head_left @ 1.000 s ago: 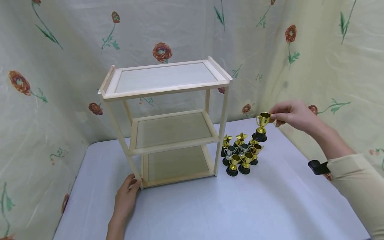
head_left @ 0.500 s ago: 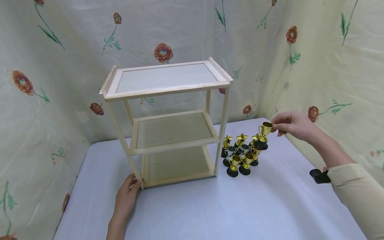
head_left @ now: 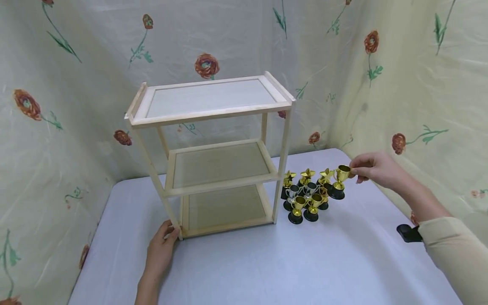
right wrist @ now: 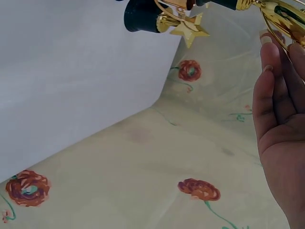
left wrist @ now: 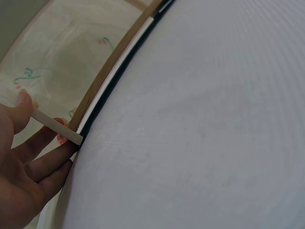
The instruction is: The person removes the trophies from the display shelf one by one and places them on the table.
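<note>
A small gold trophy cup (head_left: pixel 339 182) with a black base is upright at the right end of a cluster of trophies (head_left: pixel 305 197). My right hand (head_left: pixel 375 170) pinches its right handle; in the right wrist view the fingers (right wrist: pixel 268 50) meet at that gold handle. Whether the base touches the table is hard to tell. My left hand (head_left: pixel 161 250) holds the front left leg of a three-tier wooden shelf (head_left: pixel 213 112) near its foot. In the left wrist view, thumb and fingers lie on either side of the pale leg (left wrist: pixel 57 125).
The cluster has gold cups, silver cups and gold star trophies (head_left: pixel 306 176), close to the shelf's right side. A white cloth covers the table (head_left: pixel 244 262). Flowered curtains (head_left: pixel 236 38) hang close behind and at both sides.
My right hand has lowered the gold trophy cup and moved it slightly right, to beside the cluster. The left hand and the shelf have stayed in place.
</note>
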A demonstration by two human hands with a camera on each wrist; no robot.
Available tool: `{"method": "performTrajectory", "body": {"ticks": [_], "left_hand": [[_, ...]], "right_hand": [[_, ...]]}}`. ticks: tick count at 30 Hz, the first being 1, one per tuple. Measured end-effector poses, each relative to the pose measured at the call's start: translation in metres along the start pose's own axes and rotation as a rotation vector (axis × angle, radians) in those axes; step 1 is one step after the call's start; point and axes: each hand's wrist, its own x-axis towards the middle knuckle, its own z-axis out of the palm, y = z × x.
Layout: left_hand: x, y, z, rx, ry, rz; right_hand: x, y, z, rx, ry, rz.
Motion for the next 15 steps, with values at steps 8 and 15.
{"method": "performTrajectory", "body": {"ticks": [8, 15], "left_hand": [[0.0, -0.001, 0.001, 0.001, 0.006, 0.001], [0.001, -0.001, 0.0, -0.002, 0.002, -0.004]], "right_hand": [[0.0, 0.011, 0.01, -0.003, -0.012, 0.032], [-0.002, 0.019, 0.016, -0.003, -0.025, 0.025]]}}
